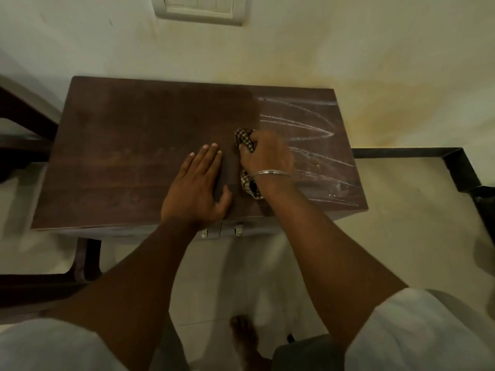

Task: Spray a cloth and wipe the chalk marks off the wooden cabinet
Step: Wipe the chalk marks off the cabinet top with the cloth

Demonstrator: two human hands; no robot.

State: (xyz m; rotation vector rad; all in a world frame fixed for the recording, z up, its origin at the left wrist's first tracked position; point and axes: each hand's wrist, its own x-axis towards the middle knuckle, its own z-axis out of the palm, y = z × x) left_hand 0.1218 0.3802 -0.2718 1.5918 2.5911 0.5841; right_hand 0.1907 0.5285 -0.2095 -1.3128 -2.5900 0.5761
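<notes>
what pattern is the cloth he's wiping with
A small dark-and-light check on the cloth, bunched in the right hand; the head view shows it.

**Dim, warm light and a bent wide-angle view**

The light is low and yellowish, perhaps coming from overhead. Motion blur smears the right hand (pixel 263 153) and the cloth (pixel 244 139) it grips, while the left hand (pixel 198 188) looks sharper. The dark cabinet (pixel 120 156) top carries a faint sheen. Soft shadow pools on the floor (pixel 401 236) beneath it. Lens distortion curves the wall (pixel 348 49) and the cabinet's edges, and the sleeves (pixel 417 333) in the bottom corners are out of focus.
</notes>
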